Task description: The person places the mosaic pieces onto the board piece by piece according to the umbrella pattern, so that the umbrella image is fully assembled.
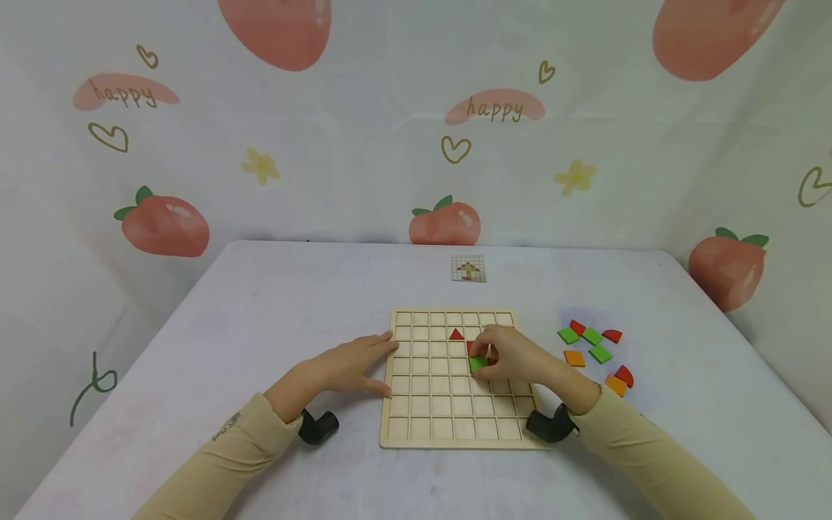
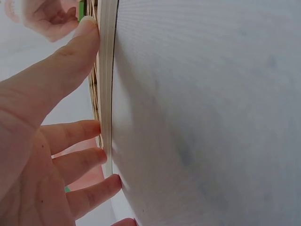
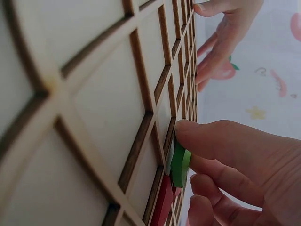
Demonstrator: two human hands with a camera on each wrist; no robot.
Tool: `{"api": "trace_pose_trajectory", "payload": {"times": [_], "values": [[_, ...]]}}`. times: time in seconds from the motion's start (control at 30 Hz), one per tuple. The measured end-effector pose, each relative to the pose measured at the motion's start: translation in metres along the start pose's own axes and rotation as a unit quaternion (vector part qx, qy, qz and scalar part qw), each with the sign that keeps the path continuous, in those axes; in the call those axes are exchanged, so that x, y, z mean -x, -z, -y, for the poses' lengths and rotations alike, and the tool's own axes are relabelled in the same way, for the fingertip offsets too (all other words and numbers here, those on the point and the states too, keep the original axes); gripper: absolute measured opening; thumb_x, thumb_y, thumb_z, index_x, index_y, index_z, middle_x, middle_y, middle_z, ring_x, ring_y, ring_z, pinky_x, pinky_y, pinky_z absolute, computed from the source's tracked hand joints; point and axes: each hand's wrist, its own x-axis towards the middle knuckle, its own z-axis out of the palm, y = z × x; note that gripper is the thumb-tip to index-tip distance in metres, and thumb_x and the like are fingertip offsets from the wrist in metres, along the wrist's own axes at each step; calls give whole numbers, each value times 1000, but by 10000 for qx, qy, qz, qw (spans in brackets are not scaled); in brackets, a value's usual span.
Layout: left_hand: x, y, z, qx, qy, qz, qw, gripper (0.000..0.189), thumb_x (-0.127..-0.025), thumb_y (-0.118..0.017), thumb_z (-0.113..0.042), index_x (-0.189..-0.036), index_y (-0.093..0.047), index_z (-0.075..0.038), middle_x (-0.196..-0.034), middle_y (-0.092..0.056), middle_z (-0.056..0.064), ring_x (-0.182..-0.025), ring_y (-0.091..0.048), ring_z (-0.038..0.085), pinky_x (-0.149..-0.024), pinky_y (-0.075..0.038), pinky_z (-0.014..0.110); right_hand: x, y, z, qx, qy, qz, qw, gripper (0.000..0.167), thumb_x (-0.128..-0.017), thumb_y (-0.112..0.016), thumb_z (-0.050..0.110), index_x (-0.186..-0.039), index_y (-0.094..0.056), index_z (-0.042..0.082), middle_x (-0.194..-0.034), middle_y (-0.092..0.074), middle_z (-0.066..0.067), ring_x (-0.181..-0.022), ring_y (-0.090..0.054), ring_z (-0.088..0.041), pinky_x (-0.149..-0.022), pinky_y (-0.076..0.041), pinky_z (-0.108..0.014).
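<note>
My right hand (image 1: 510, 352) pinches a green square tile (image 1: 478, 363) between thumb and fingers over a wooden grid board (image 1: 422, 427). In the right wrist view the green tile (image 3: 178, 167) stands tilted at the grid bars, close beside a red piece (image 3: 162, 200). A small red triangle (image 1: 456, 334) lies in a cell farther up the board. More red shows beside my right fingers, partly hidden by them. My left hand (image 1: 341, 367) rests at the board's left edge, its fingers spread and fairly straight; the left wrist view shows the thumb (image 2: 84, 37) at the rim.
Right of the board lie several loose pieces: green tiles (image 1: 592, 336), orange ones (image 1: 575, 358) and red rounded ones (image 1: 612, 336). Behind the board lies a small card (image 1: 469, 269) with a printed grid picture. A patterned cloth (image 1: 364, 130) hangs behind the white table (image 1: 286, 296).
</note>
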Motion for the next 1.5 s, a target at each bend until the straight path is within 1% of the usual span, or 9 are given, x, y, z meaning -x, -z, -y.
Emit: {"api": "trace_pose_trajectory", "payload": {"times": [0.23, 0.5, 0.73, 0.8, 0.97, 1.13, 1.3, 1.5], "values": [[0, -1, 0, -36, -50, -46, 10000, 81, -83, -65, -46, -144, -32, -4, -155, -20, 17, -142, -25, 34, -116, -25, 48, 0, -1, 1, -41, -176, -39, 9998, 18, -75, -76, 11, -89, -67, 6, -82, -57, -3, -68, -50, -9, -60, -43, -16], [2, 1, -2, -48, -146, -69, 9999, 80, -84, -66, -44, -144, -33, -2, -155, -21, 18, -141, -25, 35, -115, -25, 48, -1, -1, 1, -7, -212, -74, 9997, 18, -75, -77, 12, -89, -67, 7, -81, -57, -2, -68, -49, -9, -59, -43, -16], [2, 2, -3, -26, -121, -68, 9999, 80, -84, -66, -43, -144, -33, -3, -155, -21, 18, -141, -26, 36, -115, -26, 49, -1, -2, 1, -41, -319, -105, 9994, 17, -75, -78, 13, -87, -67, 8, -82, -59, -2, -69, -49, -10, -60, -43, -17], [2, 2, -3, -37, -110, -69, 9999, 80, -83, -66, -44, -144, -33, -3, -154, -22, 18, -141, -26, 35, -115, -25, 49, 0, -1, 1, -69, -289, -141, 9995, 17, -75, -78, 14, -87, -67, 8, -82, -59, -2, -69, -49, -11, -60, -43, -17], [2, 2, -3, -10, -94, -67, 9999, 79, -84, -66, -43, -144, -33, -3, -154, -21, 18, -142, -25, 35, -116, -25, 48, 5, 7, -4, -154, -285, -283, 9991, 16, -76, -76, 15, -88, -68, 7, -82, -61, -3, -66, -48, -10, -58, -43, -19], [3, 2, -3, 59, -83, -48, 9999, 79, -84, -66, -42, -144, -33, -3, -155, -21, 18, -142, -24, 35, -116, -24, 48, 14, 22, -13, -90, -304, -589, 9978, 15, -79, -73, 13, -89, -67, 4, -81, -61, -5, -66, -47, -10, -56, -42, -20], [3, 2, -3, 81, -66, -27, 9999, 79, -84, -66, -42, -144, -32, -4, -155, -20, 18, -142, -23, 35, -116, -24, 49, 28, 39, -24, -106, -793, -766, 9939, 21, -78, -73, 16, -93, -66, 2, -83, -61, -7, -70, -49, -13, -54, -42, -20], [3, 2, -2, 89, -59, -17, 9999, 79, -84, -65, -43, -145, -32, -4, -155, -19, 17, -142, -23, 35, -116, -24, 49, 46, 55, -45, 98, -1224, -905, 9883, 25, -78, -74, 18, -95, -66, 2, -83, -60, -6, -71, -49, -14, -57, -42, -20]]}}
